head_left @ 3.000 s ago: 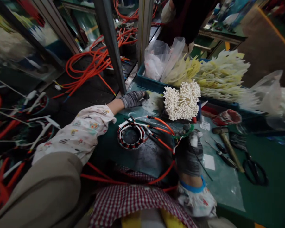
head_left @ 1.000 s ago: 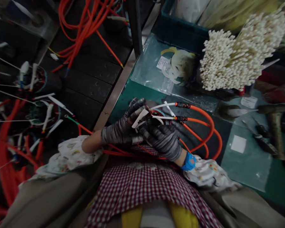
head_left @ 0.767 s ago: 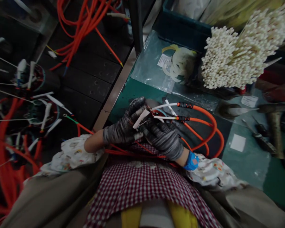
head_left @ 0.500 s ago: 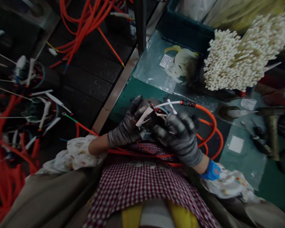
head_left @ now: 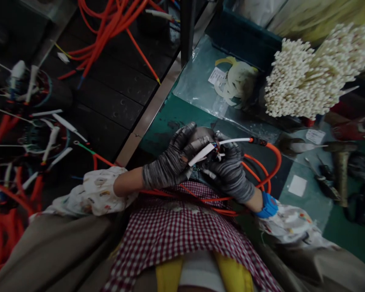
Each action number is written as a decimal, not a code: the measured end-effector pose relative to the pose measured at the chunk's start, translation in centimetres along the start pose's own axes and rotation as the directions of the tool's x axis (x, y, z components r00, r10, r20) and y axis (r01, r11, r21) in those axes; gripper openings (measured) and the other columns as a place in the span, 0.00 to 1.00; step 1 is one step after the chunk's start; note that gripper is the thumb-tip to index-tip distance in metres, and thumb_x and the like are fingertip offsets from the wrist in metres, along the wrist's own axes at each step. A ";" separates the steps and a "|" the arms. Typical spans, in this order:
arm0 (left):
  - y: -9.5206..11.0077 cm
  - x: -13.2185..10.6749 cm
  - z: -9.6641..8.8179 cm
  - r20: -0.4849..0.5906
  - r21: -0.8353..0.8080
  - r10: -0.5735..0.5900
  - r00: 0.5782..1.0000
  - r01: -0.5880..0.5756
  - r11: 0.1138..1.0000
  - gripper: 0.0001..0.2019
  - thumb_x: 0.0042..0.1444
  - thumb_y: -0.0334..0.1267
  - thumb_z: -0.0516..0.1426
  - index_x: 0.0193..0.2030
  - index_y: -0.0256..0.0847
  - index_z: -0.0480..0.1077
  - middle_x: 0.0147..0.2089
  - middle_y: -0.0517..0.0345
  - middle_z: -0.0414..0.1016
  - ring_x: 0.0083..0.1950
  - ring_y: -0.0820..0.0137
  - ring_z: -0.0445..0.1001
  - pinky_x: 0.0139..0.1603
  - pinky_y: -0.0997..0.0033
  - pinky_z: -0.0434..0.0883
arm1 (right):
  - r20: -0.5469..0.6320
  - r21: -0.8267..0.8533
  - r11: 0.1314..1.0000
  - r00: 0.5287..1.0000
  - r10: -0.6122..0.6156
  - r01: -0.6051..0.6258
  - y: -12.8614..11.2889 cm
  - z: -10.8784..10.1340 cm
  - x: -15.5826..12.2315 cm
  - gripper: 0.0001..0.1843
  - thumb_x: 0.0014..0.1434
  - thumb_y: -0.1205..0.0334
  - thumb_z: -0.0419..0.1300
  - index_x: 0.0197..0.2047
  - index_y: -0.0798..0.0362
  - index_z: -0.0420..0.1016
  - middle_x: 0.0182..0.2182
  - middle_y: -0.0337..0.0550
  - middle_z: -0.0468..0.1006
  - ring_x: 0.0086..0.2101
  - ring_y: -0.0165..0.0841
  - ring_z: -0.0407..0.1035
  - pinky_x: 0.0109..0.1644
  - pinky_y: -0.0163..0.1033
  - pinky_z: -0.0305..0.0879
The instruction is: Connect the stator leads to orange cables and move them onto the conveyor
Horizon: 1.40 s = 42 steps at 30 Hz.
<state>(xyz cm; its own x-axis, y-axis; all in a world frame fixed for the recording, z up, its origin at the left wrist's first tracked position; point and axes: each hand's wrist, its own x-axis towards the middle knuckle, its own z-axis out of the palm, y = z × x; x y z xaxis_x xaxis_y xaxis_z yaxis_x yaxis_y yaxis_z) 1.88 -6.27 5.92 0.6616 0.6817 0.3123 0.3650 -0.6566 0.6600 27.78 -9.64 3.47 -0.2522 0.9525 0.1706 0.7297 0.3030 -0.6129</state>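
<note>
**Both hands closed on the wound stator, over the green mat**

My left hand [head_left: 170, 160] comes in from the left, forearm lying nearly level across my front, grey knit glove on, fingers reaching up and over the work. My right hand [head_left: 232, 174] angles in from the lower right, a blue wristband [head_left: 269, 205] at the wrist. The hands are together, clamped on the wound stator [head_left: 218, 151] from both sides; my gloves hide most of it, and only a bit of red winding shows between them. It sits just above my checked apron [head_left: 182, 231], held clear of the green work mat [head_left: 167, 125] as far as I can tell. A white insulating strip [head_left: 200, 155] sticks out past my left fingers. A white lead [head_left: 234, 141] runs right into an orange cable [head_left: 272, 156], which loops down by my right wrist. Just beyond lie a bundle of white sleeves [head_left: 310, 77] and a clear plastic sheet [head_left: 194, 77].
</note>
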 end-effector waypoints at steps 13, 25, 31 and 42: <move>-2.2 -0.7 2.1 -0.208 -0.222 -0.009 0.978 -0.038 0.974 0.42 0.73 0.59 0.64 0.87 0.62 0.52 0.92 0.51 0.48 0.91 0.41 0.54 0.91 0.30 0.58 | -0.158 -0.039 0.999 0.987 -0.041 0.036 -1.6 1.2 0.0 0.29 0.76 0.47 0.66 0.76 0.42 0.75 0.71 0.53 0.79 0.70 0.60 0.72 0.75 0.76 0.70; -1.3 -1.7 5.4 -0.286 -0.292 -0.282 0.916 0.197 0.936 0.43 0.62 0.55 0.76 0.78 0.48 0.65 0.81 0.44 0.68 0.91 0.38 0.51 0.92 0.31 0.55 | 0.044 -0.042 0.984 0.984 -0.171 0.173 -0.3 -1.3 -0.2 0.19 0.70 0.51 0.73 0.62 0.42 0.87 0.81 0.49 0.67 0.77 0.67 0.61 0.79 0.80 0.63; -1.6 1.6 4.0 -0.234 -0.338 -0.281 0.931 0.193 0.921 0.47 0.60 0.45 0.73 0.83 0.55 0.60 0.83 0.49 0.67 0.88 0.41 0.60 0.89 0.30 0.62 | 0.149 0.171 0.964 0.962 -0.229 0.203 2.1 -4.8 3.0 0.12 0.76 0.56 0.66 0.56 0.40 0.90 0.75 0.50 0.75 0.69 0.56 0.74 0.75 0.72 0.73; -1.7 2.6 2.8 -0.149 -0.337 -0.341 0.928 0.276 0.900 0.53 0.50 0.45 0.75 0.83 0.48 0.62 0.83 0.42 0.66 0.86 0.35 0.59 0.89 0.28 0.59 | 0.131 0.273 0.932 0.951 -0.281 0.238 2.9 -4.5 4.5 0.09 0.74 0.58 0.68 0.50 0.46 0.92 0.66 0.55 0.83 0.64 0.55 0.78 0.70 0.68 0.79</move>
<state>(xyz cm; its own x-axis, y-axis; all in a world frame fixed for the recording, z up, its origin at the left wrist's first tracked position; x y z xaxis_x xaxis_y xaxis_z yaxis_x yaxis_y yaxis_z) 4.78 -4.26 3.72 0.3925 0.9045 0.1668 0.2905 -0.2940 0.9106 31.68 -4.34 5.93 -0.5281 0.8164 0.2339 0.4466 0.5012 -0.7412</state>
